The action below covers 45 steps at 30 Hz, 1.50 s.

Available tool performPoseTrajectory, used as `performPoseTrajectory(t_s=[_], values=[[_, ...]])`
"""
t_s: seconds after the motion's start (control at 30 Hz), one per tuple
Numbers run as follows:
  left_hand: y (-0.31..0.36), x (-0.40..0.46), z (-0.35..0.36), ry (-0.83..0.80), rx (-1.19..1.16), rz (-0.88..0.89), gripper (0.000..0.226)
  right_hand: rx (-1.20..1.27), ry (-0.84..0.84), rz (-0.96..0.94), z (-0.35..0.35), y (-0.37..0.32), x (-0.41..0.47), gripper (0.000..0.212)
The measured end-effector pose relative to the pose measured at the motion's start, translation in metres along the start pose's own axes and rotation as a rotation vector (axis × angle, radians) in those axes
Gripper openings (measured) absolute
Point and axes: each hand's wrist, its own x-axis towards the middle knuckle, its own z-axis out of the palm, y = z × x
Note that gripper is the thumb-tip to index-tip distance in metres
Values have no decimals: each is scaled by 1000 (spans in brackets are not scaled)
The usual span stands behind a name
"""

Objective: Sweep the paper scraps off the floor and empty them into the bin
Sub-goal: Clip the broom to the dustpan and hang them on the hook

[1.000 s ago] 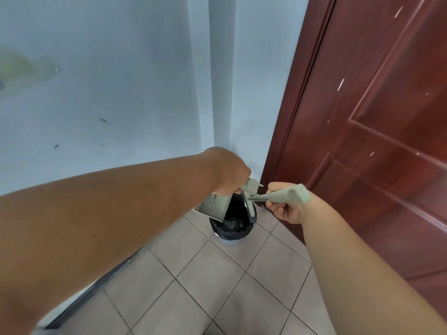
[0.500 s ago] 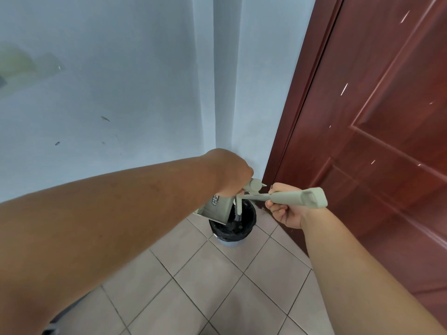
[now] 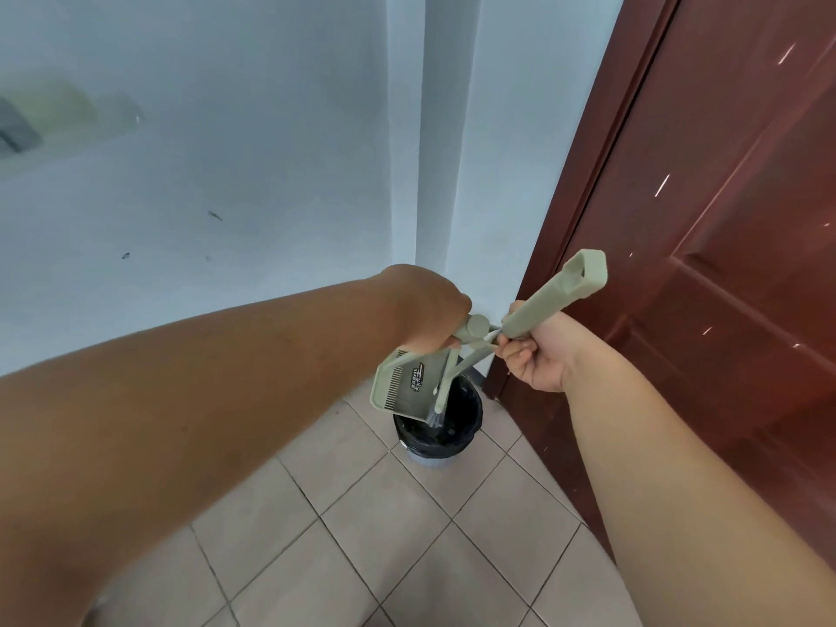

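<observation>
Dustpan emptied over the corner bin

Left hand [image 3: 429, 310] grips the tilted dustpan [image 3: 405, 384]; right hand [image 3: 536, 355] grips the brush [image 3: 543, 305]. Scraps may miss the bin [image 3: 436, 427] at 12 o'clock.

The bin [image 3: 436, 434] stands on the tiled floor [image 3: 362, 536] in the corner, the wall [image 3: 203, 174] behind it at 11 o'clock and the door [image 3: 724, 264] just beside it at 3 o'clock. The dustpan [image 3: 407, 386] hangs tilted over the bin's 10 o'clock rim, under the left hand [image 3: 429, 310]. The brush [image 3: 534, 316] runs from the right hand [image 3: 538, 355], at 2 o'clock of the bin, down across the dustpan, its bristles over the bin's mouth.
</observation>
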Motion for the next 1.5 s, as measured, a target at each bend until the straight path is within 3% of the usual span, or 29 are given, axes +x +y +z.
performPoseTrajectory(t_s=[0.47, 0.87, 1.07, 1.33, 1.43, 1.5], values=[[-43, -21, 3, 117, -170, -205, 25, -412, -104, 18, 51, -63, -9, 28], [-112, -78, 21, 138, -178, -341, 30, -659, -293, -9, 180, -73, -15, 22], [-163, -123, 40, 148, -215, -367, 24, -707, -351, 21, 257, -62, -5, 25], [-231, -170, 67, 137, -236, -436, 26, -580, -345, 33, 325, -58, 9, 44], [-252, -186, 76, 127, -267, -464, 26, -596, -369, 62, 337, -58, 12, 30], [-262, -193, 79, 118, -287, -486, 26, -622, -391, 66, 343, -56, 15, 33]])
